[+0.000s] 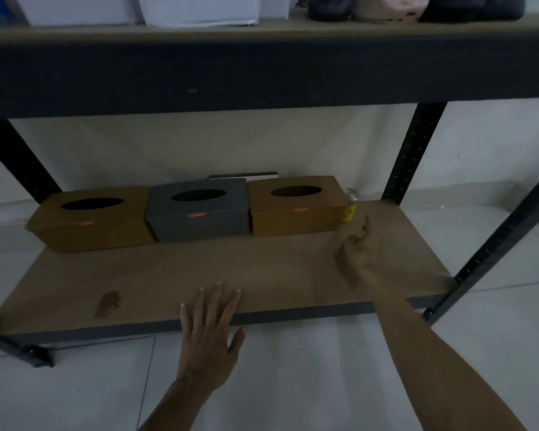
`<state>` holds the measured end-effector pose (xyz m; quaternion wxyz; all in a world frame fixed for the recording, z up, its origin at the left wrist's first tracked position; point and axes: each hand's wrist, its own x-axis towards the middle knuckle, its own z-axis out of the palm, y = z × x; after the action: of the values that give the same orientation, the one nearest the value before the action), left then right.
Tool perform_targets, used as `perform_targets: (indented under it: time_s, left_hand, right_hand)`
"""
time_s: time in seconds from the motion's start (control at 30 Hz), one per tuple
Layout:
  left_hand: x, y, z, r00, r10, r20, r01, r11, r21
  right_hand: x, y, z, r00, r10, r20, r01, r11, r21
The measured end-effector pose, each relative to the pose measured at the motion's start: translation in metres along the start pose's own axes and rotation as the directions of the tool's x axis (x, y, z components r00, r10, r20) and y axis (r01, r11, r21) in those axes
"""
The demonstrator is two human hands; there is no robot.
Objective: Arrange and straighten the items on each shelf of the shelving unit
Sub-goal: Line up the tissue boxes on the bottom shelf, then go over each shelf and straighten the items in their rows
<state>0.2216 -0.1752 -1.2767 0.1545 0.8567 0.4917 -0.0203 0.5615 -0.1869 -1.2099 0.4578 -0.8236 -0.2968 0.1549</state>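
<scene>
dim lower shelf point(199, 269) is bearing three tissue boxes point(198, 214) at the back. left hand point(207, 334) is lying flat on its edge; right hand point(360, 256), loose, empty, is hovering near the right tan box point(297, 209), best nudged square.

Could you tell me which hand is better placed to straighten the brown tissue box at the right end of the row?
Right. The right hand is empty and close to that brown tissue box, index finger towards it. The left hand lies flat on the shelf front edge, farther off.
</scene>
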Motion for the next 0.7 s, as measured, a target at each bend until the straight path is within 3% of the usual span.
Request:
perform_targets:
  time_s: [0.07,0.2,0.27,0.33,0.47,0.63,0.7]
  left_hand:
    - [-0.001,-0.002,0.002,0.997,-0.037,0.075,0.04,0.999,-0.035]
    - [-0.003,-0.001,-0.016,0.997,0.038,0.068,-0.043,0.996,0.072]
    - [-0.001,0.002,-0.041,0.988,0.046,0.151,-0.06,0.994,0.089]
    - [-0.001,-0.002,-0.072,0.987,0.068,0.146,-0.081,0.993,0.085]
    - [-0.01,-0.015,-0.151,0.978,0.186,-0.095,-0.17,0.974,0.151]
    - [-0.04,-0.032,-0.244,0.873,0.362,-0.328,-0.292,0.925,0.242]
    - [-0.064,-0.036,-0.273,0.79,0.447,-0.419,-0.338,0.888,0.311]
  right_hand:
    - [-0.021,0.003,0.007,1.0,-0.025,0.018,0.026,0.998,-0.061]
    - [-0.067,-0.014,0.016,0.967,-0.108,0.231,0.155,0.968,-0.197]
    - [-0.083,-0.035,0.018,0.928,-0.201,0.315,0.287,0.923,-0.256]
    - [-0.104,-0.062,0.017,0.864,-0.347,0.365,0.439,0.874,-0.209]
    - [-0.129,-0.128,0.006,0.728,-0.592,0.346,0.656,0.748,-0.102]
    - [-0.165,-0.222,-0.016,0.555,-0.767,0.321,0.824,0.56,-0.087]
    - [-0.176,-0.253,-0.022,0.515,-0.796,0.317,0.852,0.518,-0.083]
